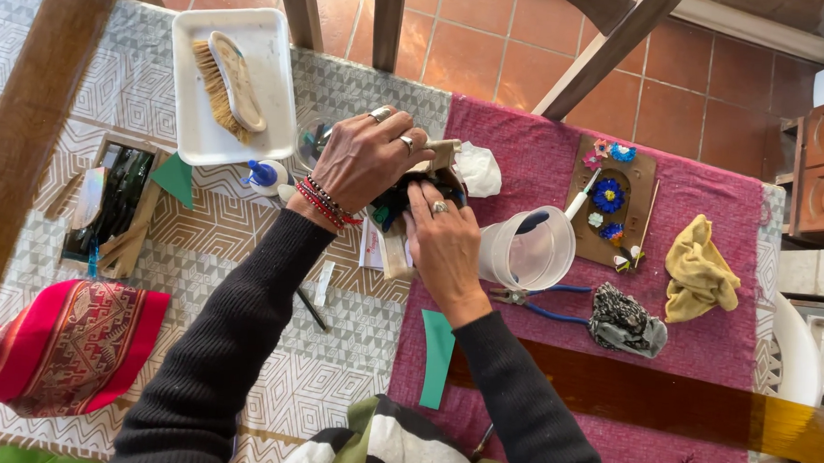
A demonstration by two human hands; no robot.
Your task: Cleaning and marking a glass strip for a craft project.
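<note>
Between two hands [369, 161] [443, 246] — one bundle [404, 204]

Hidden and cut off

The left hand [364, 157] and right hand [444, 242] cover most of the dark bundle [396, 206]; the red woven cloth [66, 343] runs off the left edge.

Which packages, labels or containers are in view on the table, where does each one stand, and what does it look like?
White foam tray: rectangular, far left side, holding a brush.
Clear plastic cup: round, translucent, beside the right hand.
Small glue bottle: white with blue cap, under the tray, near the left hand.
White paper: flat, mostly hidden below the hands.
No screens or signs.
</note>
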